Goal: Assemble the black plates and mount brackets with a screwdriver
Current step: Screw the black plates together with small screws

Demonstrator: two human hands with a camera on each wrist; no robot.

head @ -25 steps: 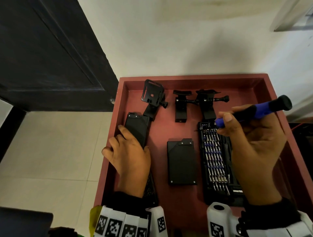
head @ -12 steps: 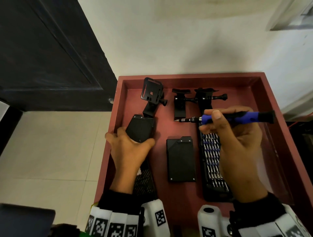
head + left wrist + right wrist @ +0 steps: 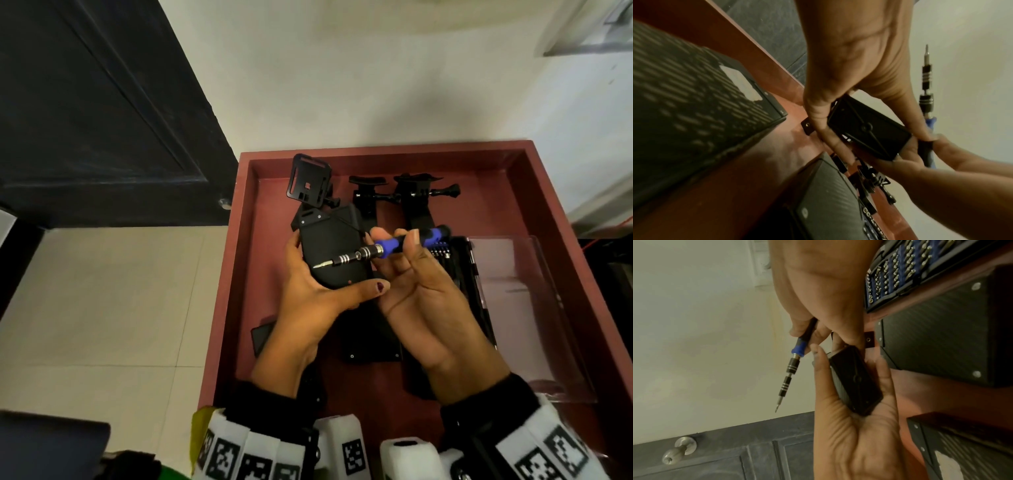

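Note:
My left hand [image 3: 329, 274] holds a black plate [image 3: 332, 253] lifted off the red tray [image 3: 376, 148], thumb on its near edge and fingers on the far left edge. My right hand [image 3: 395, 241] pinches a blue and black screwdriver [image 3: 349, 257] that lies across the plate's face, tip pointing left and clear of it. The right hand's lower fingers touch the plate's right end. In the left wrist view the plate [image 3: 869, 128] shows a ribbed underside, with the screwdriver [image 3: 926, 97] beside it. The right wrist view shows the screwdriver [image 3: 791, 368] apart from the plate [image 3: 855, 382].
Three black mount brackets [image 3: 308, 181] [image 3: 366, 195] [image 3: 416, 195] stand along the tray's back. A second plate [image 3: 373, 346] lies under my hands, and another panel [image 3: 262, 337] under the left wrist. The bit case [image 3: 459, 267] and its clear lid [image 3: 513, 291] are at the right.
My left hand has lifted the plate off the tray and brought it toward the middle. My right hand has swung the screwdriver left, so it now lies over the plate.

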